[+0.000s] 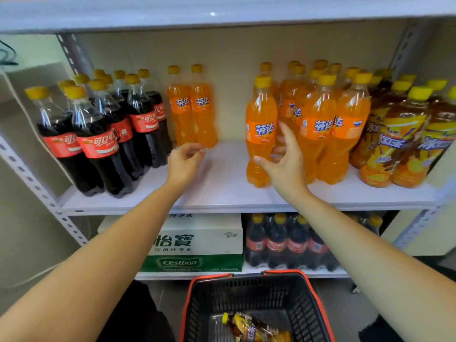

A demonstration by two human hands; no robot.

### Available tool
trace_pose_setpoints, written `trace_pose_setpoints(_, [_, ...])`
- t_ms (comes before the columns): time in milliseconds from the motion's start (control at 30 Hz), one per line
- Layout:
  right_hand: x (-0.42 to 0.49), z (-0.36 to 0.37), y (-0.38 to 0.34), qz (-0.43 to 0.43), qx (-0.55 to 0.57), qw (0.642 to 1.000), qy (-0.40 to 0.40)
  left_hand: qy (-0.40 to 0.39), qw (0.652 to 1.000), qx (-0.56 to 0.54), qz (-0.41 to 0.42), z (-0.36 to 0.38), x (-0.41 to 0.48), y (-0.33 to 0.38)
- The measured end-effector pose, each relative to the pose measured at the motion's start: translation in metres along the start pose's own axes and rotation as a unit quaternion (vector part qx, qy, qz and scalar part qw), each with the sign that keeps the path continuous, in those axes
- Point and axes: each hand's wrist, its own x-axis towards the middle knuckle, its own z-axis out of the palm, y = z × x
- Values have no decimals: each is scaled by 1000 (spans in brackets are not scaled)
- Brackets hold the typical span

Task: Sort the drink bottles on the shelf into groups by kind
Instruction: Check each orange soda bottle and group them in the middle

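Bottles stand grouped on the white shelf [222, 193]: cola bottles [98, 134] at its left end, iced tea bottles [399, 139] at its right end, and a cluster of orange soda bottles [328, 124] just left of the tea. An orange pair [192, 107] stands near the back edge beside the cola. One front orange bottle [261, 124] stands upright at the cluster's left side. The right grip [283, 161] is spread beside it, thumb before its waist; contact cannot be told. The left grip [185, 161] is loosely curled and empty, just before the pair. Below, a water carton [197, 245] and a cola pack [283, 243] sit on the lower shelf. A black basket [246, 292] holds a lying tea bottle [254, 328].
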Motion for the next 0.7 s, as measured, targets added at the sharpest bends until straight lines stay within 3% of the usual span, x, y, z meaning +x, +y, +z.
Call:
trace_pose_setpoints(300, [12,11,30,34,-56,998,-3,16,993,120,-2,6,81,-23])
trace_pose_setpoints(700, [42,39,54,95,-119,988,29,-6,993,119,0,49,111,-33])
